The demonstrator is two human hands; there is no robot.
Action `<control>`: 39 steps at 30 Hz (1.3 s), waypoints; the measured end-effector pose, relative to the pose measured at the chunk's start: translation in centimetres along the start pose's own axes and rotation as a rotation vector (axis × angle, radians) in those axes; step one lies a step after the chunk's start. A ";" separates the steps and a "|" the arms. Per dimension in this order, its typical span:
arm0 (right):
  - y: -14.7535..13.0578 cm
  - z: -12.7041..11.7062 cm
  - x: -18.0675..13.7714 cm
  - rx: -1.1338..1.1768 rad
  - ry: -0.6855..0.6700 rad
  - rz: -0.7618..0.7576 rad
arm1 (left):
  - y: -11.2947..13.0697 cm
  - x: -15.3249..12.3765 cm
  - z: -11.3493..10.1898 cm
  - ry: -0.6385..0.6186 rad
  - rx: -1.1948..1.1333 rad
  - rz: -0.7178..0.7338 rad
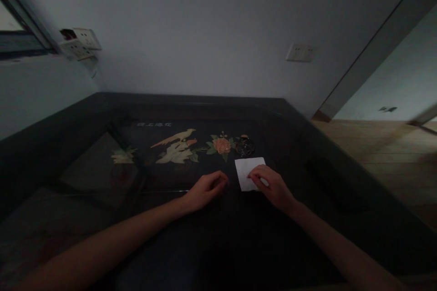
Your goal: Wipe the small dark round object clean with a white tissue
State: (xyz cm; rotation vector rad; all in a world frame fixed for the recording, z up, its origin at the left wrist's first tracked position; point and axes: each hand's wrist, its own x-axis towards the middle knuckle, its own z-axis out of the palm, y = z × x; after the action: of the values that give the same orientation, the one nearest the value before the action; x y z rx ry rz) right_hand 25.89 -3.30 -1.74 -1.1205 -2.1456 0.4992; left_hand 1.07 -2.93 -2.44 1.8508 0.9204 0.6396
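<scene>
A square of white paper lies on the dark glossy table. Over its right side is my right hand, with thumb and fingers pinched together; a small dark spot shows at the fingertips, too small to name. My left hand rests on the table to the left of the paper, apart from it. Its fingers are curled in, and nothing shows in them. Just beyond the paper's far edge sits a small round, dark, shiny tangle, its kind unclear in the dim light.
The dark tabletop bears a bird picture and a flower picture. Behind it rises a pale wall with a wall socket; more sockets are at left. Wooden floor lies to the right.
</scene>
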 end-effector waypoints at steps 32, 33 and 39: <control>4.4 -0.8 -0.8 -0.265 -0.132 0.077 | -3.6 16.5 2.5 0.349 0.326 0.176; 4.4 -0.9 -0.7 -0.260 -0.145 0.082 | -3.6 16.5 2.5 0.354 0.325 0.164; 4.2 -2.2 -0.8 -0.201 -0.337 0.087 | -3.6 16.5 2.3 0.369 0.300 0.102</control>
State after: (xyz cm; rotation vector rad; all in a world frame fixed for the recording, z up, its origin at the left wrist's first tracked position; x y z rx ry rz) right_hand 30.19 -1.52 -2.91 -1.3211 -2.4899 0.5536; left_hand 11.22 10.24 -6.00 2.0944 1.2199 0.9721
